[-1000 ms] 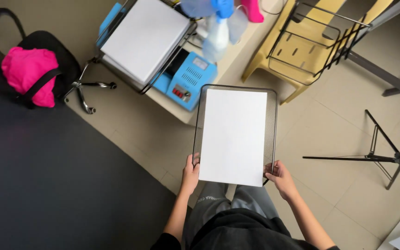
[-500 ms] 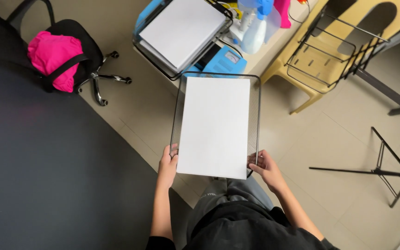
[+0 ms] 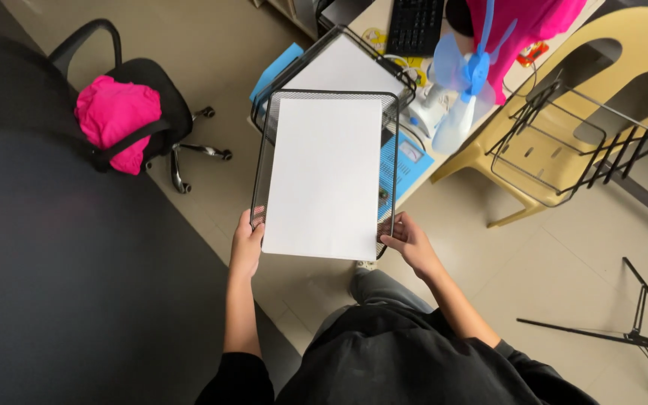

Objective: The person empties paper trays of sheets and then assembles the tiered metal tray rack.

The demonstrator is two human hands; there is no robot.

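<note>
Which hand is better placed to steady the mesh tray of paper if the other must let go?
Probably neither: the left hand and right hand grip opposite near corners of the black mesh tray, each off-centre. The white paper lies flat inside, so two hands look safer.

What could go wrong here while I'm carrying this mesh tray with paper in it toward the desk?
The white paper lies loose in the black mesh tray, so a tilt could probably slide it out. The left hand and right hand grip only the near corners, so the far end may dip. It might also bump the second tray or the small blue fan on the desk.
</note>
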